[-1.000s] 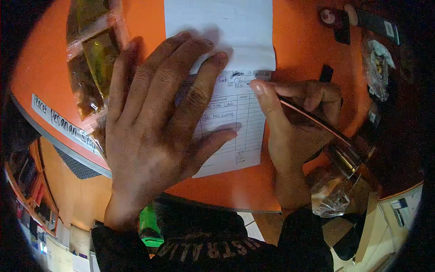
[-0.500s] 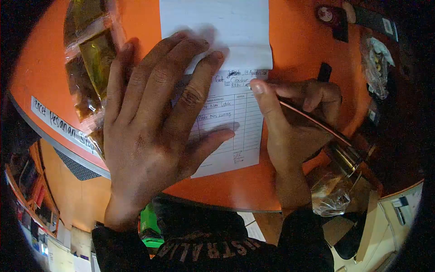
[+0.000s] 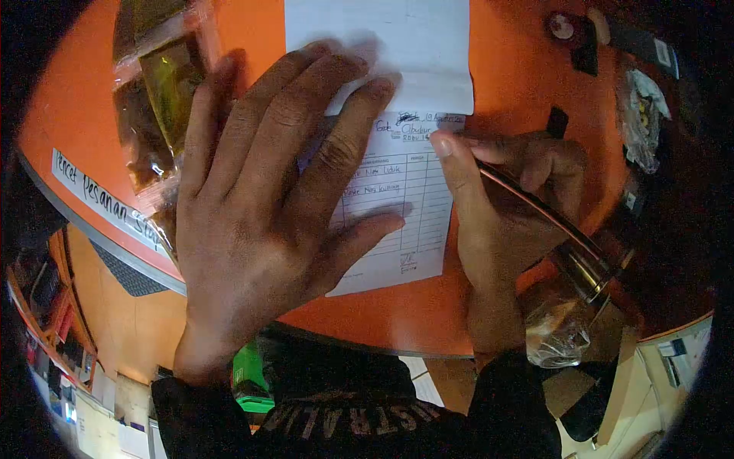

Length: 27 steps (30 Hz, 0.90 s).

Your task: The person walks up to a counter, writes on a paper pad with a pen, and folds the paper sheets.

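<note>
A receipt pad (image 3: 428, 237) with a ruled form lies on the orange table, its upper sheet (image 3: 382, 23) folded back. Handwriting fills the top lines and two rows of the form. My left hand (image 3: 267, 168) rests across the pad's left side, fingers stretched and spread, covering part of the form. In my right hand (image 3: 505, 183) a slim, copper-coloured pen (image 3: 547, 210) is pinched, its shaft slanting down to the right. The thumb is at the handwritten lines near the form's upper right; the pen tip is hidden behind it.
Clear packets of brown and yellowish contents (image 3: 168, 92) lie left of my left hand. A lettered paper strip (image 3: 99, 195) runs along the table's left edge. A crumpled clear plastic bag (image 3: 558, 336) sits at lower right; a plastic packet (image 3: 642, 115) and dark items lie at upper right.
The pad, packets and table have shifted slightly to the right in view. My right hand keeps the pen by the same handwritten line, and my left hand stays spread on the pad.
</note>
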Each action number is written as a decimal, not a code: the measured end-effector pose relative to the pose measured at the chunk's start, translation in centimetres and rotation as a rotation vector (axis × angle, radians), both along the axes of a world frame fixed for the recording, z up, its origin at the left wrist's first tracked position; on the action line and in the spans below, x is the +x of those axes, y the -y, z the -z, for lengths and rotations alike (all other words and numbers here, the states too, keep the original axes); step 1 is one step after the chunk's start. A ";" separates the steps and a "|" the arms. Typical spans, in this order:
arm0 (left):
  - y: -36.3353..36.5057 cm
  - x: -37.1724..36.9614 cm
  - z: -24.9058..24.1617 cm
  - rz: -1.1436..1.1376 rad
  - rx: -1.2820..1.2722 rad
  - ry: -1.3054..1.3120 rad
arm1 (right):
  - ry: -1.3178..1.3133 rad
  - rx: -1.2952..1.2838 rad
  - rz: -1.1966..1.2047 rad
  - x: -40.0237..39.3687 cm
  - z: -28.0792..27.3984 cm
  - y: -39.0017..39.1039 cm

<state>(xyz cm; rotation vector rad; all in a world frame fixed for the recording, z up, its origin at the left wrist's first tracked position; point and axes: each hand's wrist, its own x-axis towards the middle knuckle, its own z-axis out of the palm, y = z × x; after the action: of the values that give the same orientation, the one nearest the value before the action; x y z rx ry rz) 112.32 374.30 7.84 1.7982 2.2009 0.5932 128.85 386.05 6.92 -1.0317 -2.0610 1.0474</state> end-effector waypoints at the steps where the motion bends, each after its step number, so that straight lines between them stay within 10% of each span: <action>1: 0.0 0.0 0.0 -0.001 0.000 0.000 | 0.010 0.015 -0.011 0.1 0.0 -0.1; 27: -0.2 0.3 -0.6 -0.014 -0.042 -0.007 | -0.200 -0.188 0.201 0.9 0.7 -0.4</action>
<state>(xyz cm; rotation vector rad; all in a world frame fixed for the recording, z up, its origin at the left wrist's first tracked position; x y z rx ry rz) 112.58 374.53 8.46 1.7684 2.2150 0.5406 129.77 386.48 6.20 -1.1504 -1.6874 1.2022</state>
